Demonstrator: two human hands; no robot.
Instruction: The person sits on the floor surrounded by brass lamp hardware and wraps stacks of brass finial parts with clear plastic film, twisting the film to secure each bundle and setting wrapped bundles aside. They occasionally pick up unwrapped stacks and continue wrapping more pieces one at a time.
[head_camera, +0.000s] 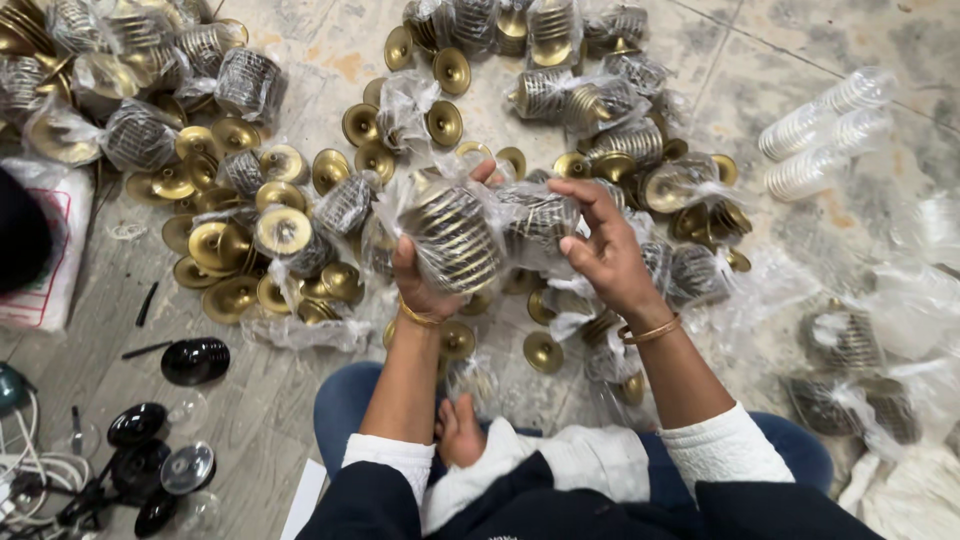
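At far left, a white bag (45, 265) with red print on the stone floor (780, 50), and below it black round discs (195, 360) and a tangle of black parts and cord. Just right of those, loose brass cups (225, 245) spread in a heap, some lying mouth up, mixed with bagged stacks (140, 135) of the same cups. At centre, left hand (425, 285), gold bangle at the wrist, grip closed around a clear plastic bag holding a stack of brass cups (450, 235), raised above the heap, fingers under and behind it. Just right, touching the same bundle's plastic, right hand (605, 250), also bangled, fingers bent and pinching the bag's film beside a second bagged stack (540, 215); grip closed on the plastic, not on the metal itself. Below the hands, white sleeves (725, 445), blue trousers and a bare foot (460, 430) tucked between the knees. Above and right of the hands, more bagged stacks (600, 100) and single cups on the floor. Farther right, well apart, clear plastic stacks of lids (825, 130) lying on their sides, then crumpled empty plastic bags (900, 300) and two more wrapped stacks near the right edge.
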